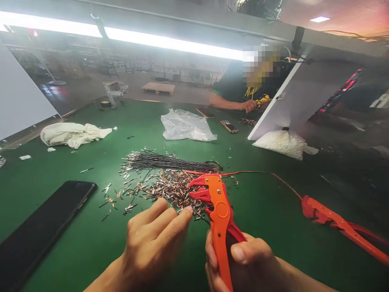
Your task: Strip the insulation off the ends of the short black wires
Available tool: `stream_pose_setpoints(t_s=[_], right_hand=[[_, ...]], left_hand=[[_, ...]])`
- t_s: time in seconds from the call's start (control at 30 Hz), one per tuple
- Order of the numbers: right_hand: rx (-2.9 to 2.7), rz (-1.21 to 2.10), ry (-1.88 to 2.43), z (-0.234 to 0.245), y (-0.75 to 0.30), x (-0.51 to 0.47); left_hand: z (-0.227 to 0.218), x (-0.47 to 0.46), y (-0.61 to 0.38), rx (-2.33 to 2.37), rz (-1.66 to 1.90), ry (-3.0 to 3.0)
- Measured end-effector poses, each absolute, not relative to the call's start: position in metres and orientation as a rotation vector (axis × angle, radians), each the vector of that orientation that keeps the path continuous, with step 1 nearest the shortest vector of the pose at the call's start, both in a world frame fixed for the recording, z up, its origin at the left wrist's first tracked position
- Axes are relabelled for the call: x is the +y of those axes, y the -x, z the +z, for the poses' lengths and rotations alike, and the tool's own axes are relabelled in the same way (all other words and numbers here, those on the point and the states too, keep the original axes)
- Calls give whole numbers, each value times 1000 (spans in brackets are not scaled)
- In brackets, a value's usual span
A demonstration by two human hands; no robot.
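My right hand (pixel 255 255) is wrapped around the handles of an orange and red wire stripper (pixel 220 207), its red jaws pointing left and parted. Just left of the tool, my left hand (pixel 154 235) is closed, thumb side hidden, fingertips pinched near the stripper's side. A thin dark wire (pixel 199 209) seems to run from those fingertips toward the tool; most of it is hidden. Behind the jaws lies a heap of stripped wire scraps (pixel 170 188), with bare copper and black insulation. Beyond it stretches a bundle of black wires (pixel 173 162) with bared ends at the left.
A phone (pixel 45 227) lies at left. A second wire stripper (pixel 331 219) rests at right, a red cord (pixel 258 172) reaching it. Farther back are a white cloth (pixel 75 134), a clear plastic bag (pixel 187 125), a filled bag (pixel 282 142) and a co-worker's hand (pixel 249 106) by a yellow tool.
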State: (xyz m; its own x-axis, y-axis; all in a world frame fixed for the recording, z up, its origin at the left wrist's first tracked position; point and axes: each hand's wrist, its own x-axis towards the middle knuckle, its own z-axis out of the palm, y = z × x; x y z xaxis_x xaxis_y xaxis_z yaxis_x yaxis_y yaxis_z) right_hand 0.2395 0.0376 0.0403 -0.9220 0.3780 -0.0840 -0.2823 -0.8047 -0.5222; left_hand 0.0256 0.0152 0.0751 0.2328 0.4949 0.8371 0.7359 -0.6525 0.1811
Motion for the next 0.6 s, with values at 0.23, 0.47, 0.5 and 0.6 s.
stream_pose_setpoints(t_s=[0.23,0.47,0.5,0.6], right_hand=[[-697,2686,247,38,-244,36],[-797,2629,288,31,-246,36],[-825,2606,292,32,-246,37],[-938,2553,326,38,-247,38]], left_hand=[[74,12,-23,-1106,-1288,2343],[97,14,-11,-1206,-1314,2094],[101,14,-9,-1207,-1323,2067],[106,16,-4,-1225,-1295,2047]])
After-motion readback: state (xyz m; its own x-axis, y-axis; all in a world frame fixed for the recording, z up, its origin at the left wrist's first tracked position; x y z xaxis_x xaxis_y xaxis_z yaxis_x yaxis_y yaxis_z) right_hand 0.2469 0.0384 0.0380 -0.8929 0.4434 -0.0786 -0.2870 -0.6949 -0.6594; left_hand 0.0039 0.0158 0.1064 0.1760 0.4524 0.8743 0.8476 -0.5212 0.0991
